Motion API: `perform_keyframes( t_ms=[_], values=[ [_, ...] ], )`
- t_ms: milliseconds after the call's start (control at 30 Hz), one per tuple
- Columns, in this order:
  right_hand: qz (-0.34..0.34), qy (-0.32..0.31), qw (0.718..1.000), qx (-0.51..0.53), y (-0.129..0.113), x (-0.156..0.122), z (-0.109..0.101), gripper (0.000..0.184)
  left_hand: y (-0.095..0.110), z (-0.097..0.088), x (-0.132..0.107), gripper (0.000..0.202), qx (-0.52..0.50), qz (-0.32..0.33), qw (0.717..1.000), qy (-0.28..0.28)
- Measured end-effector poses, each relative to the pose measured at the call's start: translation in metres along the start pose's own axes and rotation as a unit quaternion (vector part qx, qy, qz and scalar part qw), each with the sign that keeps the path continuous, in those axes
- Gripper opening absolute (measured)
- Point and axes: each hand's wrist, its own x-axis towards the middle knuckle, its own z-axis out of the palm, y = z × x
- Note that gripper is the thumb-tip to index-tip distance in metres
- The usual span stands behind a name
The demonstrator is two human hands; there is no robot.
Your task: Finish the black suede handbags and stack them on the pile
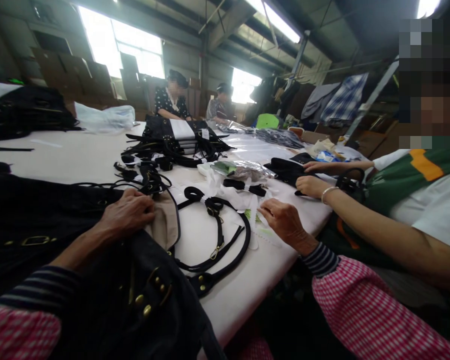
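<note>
Across the near left of the table, a black bag is held by the left grip, closed on the edge beside its beige lining — apparently to keep the flap steady. Near a white strip, the right grip's fingers are drawn together; whether it is pinched cannot be told. Between them, the way is cluttered by a looped handle and a bundled strap — stacked bags are set beyond.

The sleeves are puffy, with little pink and white checks. The cuffs are dark with thin, light stripes, and they fit snugly. The left hand and the right hand are both bare.
</note>
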Motion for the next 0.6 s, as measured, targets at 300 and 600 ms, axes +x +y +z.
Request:
perform_keyframes(
  t_ms=[300,600],
  values=[
    [-0.093,-0.010,0.992,0.089,-0.035,-0.073,-0.043,0.022,-0.001,0.001,-0.001,0.025,-0.019,0.019,0.999,0.021],
    [0.289,-0.074,0.884,0.360,-0.003,-0.035,-0.044,0.050,-0.001,0.001,0.000,0.020,-0.036,0.017,0.998,0.044]
  ],
)
